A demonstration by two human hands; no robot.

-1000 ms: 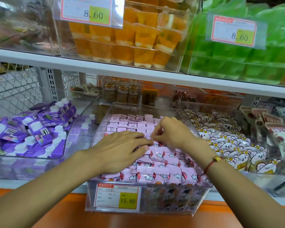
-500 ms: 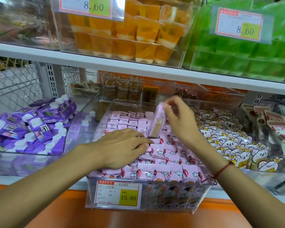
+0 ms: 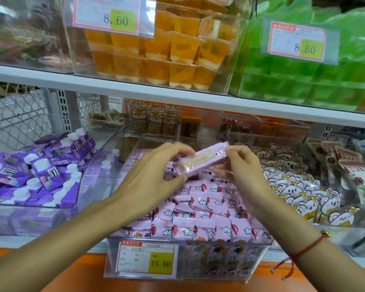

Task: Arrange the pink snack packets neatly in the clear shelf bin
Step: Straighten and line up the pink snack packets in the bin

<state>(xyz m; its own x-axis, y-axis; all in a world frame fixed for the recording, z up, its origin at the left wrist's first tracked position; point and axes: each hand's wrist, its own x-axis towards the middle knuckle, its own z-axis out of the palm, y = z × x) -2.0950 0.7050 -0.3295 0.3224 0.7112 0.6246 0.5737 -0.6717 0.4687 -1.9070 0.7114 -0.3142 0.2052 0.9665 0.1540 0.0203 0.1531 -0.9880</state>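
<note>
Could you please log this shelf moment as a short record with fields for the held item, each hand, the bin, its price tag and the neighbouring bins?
held item: one pink packet, lifted above the bin, plain back side toward the camera
left hand: grips the packet's left end
right hand: pinches its right end
bin: clear shelf bin, stacked pink packets inside
price tag: 15.80
neighbours: purple cartons left, white cartoon packets right

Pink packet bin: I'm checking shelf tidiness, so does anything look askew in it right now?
One pink packet is out of the rows, held tilted above the clear bin between the left hand and right hand, plain back side up. The packets below lie slightly uneven but unspilled.
</note>
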